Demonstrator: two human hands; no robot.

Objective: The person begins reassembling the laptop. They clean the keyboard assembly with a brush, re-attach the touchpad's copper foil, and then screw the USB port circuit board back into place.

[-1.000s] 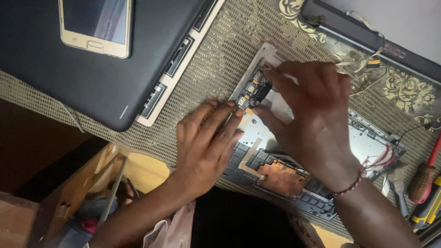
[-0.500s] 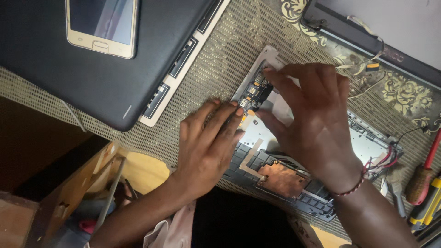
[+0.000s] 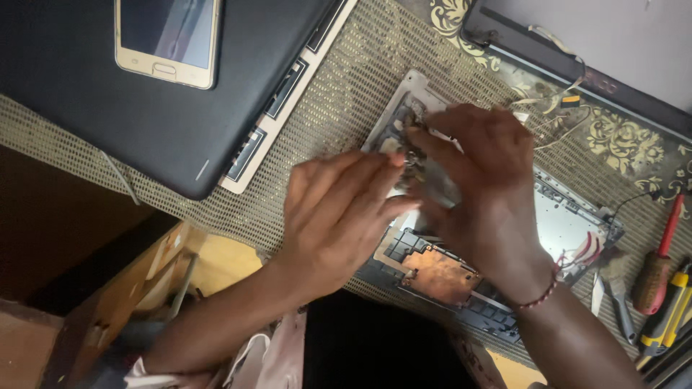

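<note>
**Hands meet over opened laptop base**

Left hand (image 3: 339, 209), fingers pressed together and slightly blurred, rests on the dismantled laptop base (image 3: 569, 223) lying at table centre. Right hand (image 3: 479, 180), at its 3 o'clock, pinches a small part I cannot identify. A gold smartphone (image 3: 167, 39) lies at 10 o'clock on a closed laptop (image 3: 144, 122); screwdrivers (image 3: 659, 274) lie at 4 o'clock.

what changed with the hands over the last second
The left hand slid up and right, its fingertips now meeting the right hand over the opened device. The right hand stayed put. Phone, dark laptop and screwdrivers unchanged.
</note>
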